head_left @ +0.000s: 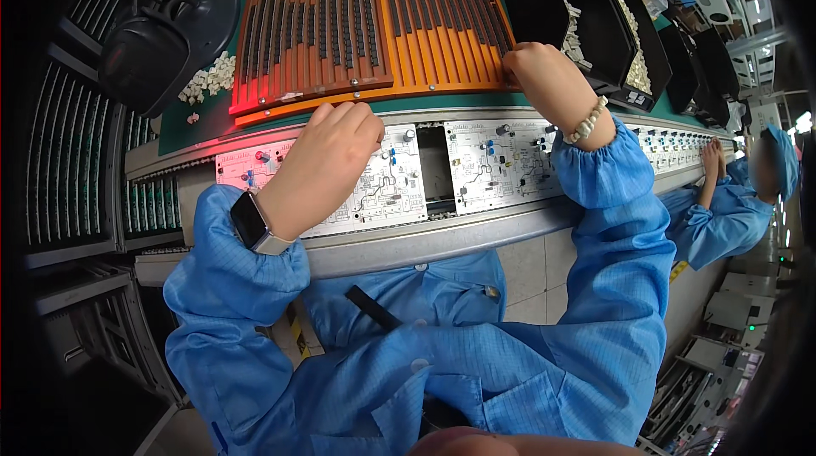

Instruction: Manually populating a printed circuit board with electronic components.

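My left hand [327, 158] is over a white circuit board [399, 180] on the rail. Its fingers are curled together near the board's far edge, and anything in them is hidden from view. My right hand [548, 78] reaches to the right edge of an orange slotted rack [416, 73], fingers bent down in a closed grip. What they hold there, if anything, cannot be seen. Dark parts line the rack's channels. A brown slotted rack [263, 86] with rows of black parts lies beside it. Under my right forearm is a second circuit board [493, 175].
Black bins [608, 56] with pale small parts stand at the far right. Loose white parts [212, 80] lie left of the racks, near a black scanner-like device [157, 56]. A metal rail [442, 235] runs along the near edge. A co-worker [722, 209] works further right.
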`<state>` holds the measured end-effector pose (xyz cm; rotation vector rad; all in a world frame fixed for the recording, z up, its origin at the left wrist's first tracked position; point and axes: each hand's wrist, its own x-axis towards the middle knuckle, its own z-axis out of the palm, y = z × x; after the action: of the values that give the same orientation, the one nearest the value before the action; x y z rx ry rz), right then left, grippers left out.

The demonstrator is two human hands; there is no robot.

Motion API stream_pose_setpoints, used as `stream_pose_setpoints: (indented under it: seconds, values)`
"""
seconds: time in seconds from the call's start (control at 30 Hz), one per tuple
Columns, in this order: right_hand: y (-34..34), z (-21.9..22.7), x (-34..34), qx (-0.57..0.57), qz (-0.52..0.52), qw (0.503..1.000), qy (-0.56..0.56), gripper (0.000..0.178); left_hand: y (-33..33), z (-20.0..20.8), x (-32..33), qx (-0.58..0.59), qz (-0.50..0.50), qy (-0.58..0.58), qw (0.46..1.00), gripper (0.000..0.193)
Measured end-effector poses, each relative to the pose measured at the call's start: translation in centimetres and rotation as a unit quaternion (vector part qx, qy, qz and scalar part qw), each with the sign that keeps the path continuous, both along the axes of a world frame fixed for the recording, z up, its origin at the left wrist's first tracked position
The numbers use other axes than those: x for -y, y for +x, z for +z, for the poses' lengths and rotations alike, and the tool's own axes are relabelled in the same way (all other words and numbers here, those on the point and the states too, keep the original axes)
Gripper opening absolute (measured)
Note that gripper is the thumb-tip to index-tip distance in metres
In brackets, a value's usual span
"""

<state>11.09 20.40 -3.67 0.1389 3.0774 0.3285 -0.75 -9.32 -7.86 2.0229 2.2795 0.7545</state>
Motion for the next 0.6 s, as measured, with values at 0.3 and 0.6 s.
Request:
stream_pose_setpoints:
  seconds: [0.3,0.6]
  values:
    - [0.2,1.9,0.7,-0.026,0.024,0.998,-0.053,0.007,0.0,-0.8,0.3,-0.039,0.001,-0.04,0.998,0.011]
    - [1.0,-1.0,4.6,-0.027,0.119,0.989,-0.079,0.01,-0.1,-1.1,0.2,-0.047,-0.002,-0.037,0.998,0.014]
